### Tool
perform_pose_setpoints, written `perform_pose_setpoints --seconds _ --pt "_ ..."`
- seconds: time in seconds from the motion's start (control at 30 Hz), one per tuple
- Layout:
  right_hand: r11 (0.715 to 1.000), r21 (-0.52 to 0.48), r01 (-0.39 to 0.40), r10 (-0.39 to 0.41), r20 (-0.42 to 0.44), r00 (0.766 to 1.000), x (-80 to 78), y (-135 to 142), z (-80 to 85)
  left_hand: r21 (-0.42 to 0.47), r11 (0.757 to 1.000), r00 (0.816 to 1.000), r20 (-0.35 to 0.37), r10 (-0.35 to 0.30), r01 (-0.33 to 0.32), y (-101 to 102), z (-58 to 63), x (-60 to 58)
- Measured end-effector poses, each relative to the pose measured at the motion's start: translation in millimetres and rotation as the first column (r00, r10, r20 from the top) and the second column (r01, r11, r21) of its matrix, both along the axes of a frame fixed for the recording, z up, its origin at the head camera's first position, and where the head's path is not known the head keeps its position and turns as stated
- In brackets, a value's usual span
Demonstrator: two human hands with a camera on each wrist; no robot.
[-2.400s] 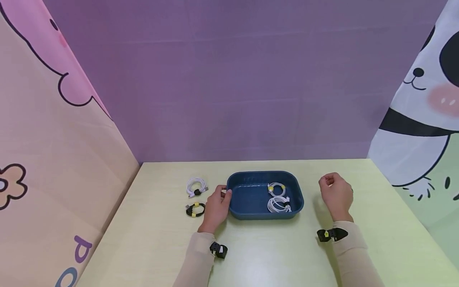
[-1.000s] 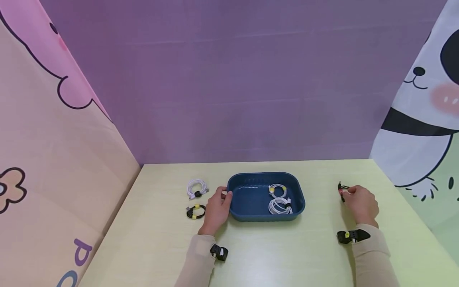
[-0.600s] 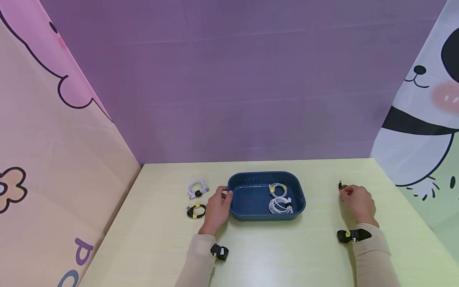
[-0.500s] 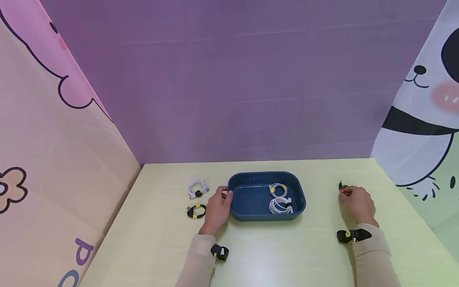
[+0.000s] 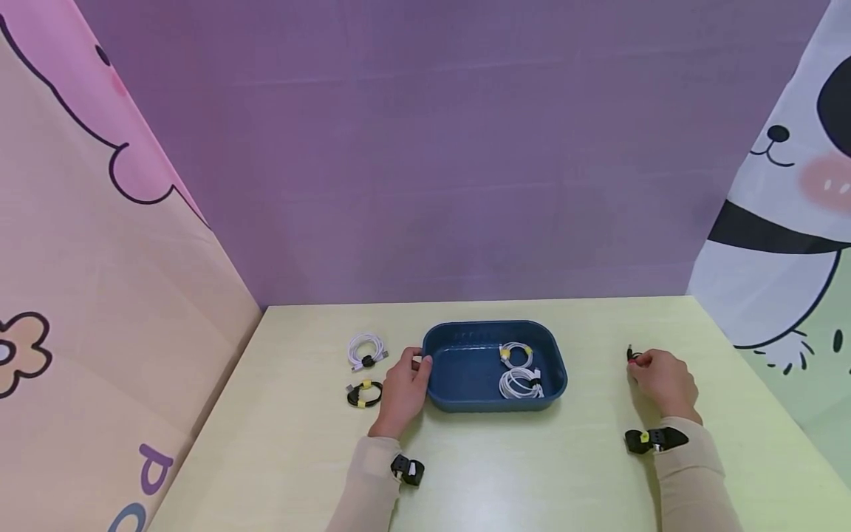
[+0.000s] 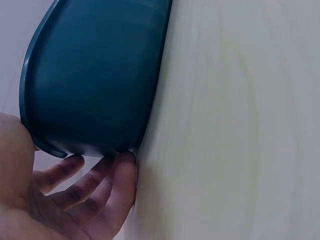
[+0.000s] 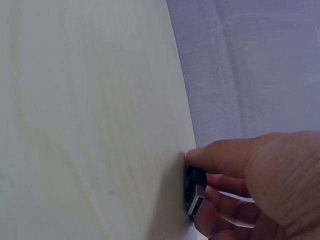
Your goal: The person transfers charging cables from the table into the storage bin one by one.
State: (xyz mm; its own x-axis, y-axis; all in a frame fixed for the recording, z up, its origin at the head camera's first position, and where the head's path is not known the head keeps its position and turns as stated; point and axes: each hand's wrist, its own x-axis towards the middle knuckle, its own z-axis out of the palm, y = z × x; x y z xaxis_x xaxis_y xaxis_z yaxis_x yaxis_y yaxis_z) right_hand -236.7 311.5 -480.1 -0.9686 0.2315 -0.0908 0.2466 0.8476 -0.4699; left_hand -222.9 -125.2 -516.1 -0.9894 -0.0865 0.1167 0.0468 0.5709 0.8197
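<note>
The black cable with a silver metal USB plug (image 7: 198, 177) is in my right hand (image 5: 665, 380), pinched between thumb and fingertips with barely any gap. It's way over toward the right side of the pale, faintly wood-grained counter (image 5: 512, 473), well apart from the tray. Most of it is hidden by my fingers, but a bit of black pokes out past them with a reddish patch beside it. Can't tell if it's touching the counter or just above it.

My left hand (image 5: 402, 388) has the left end of the dark blue, round-cornered rectangular tray (image 5: 465, 369), fingers bent against its wall.

Cable count: five in view, three white and two black. Two are inside the tray on its right side: one white coil with yellow ties (image 5: 517, 366), and just in front of it, one fuller white coil with a black tie (image 5: 512, 393). Two more sit on the counter left of my left hand: one white coil with a black strap (image 5: 380, 345), and nearer me, one black coil with yellow ties (image 5: 352, 397). One tray, two hands.
</note>
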Motion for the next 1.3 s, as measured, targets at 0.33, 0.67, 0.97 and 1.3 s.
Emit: perform_pose_setpoints --seconds 0.33,0.67,0.97,1.3 --pt "1.0 0.003 -0.011 0.01 0.018 1.0 -1.2 0.2 0.7 0.002 1.0 1.0 -0.005 -0.002 0.002 0.4 -0.4 0.2" --pt "1.0 0.005 -0.004 0.004 -0.015 1.0 -1.7 0.2 1.8 -0.006 1.0 1.0 0.001 0.006 -0.006 2.8 -1.7 0.5" --pt "1.0 -0.001 -0.008 0.008 -0.071 0.997 -3.4 -2.3 -0.1 -0.019 1.0 1.0 -0.009 0.005 -0.006 0.9 -2.0 0.1" --pt "1.0 -0.003 -0.008 0.008 -0.086 0.996 -4.2 -5.6 4.6 -0.016 1.0 1.0 -0.01 0.003 -0.003 1.4 -2.8 -1.1"
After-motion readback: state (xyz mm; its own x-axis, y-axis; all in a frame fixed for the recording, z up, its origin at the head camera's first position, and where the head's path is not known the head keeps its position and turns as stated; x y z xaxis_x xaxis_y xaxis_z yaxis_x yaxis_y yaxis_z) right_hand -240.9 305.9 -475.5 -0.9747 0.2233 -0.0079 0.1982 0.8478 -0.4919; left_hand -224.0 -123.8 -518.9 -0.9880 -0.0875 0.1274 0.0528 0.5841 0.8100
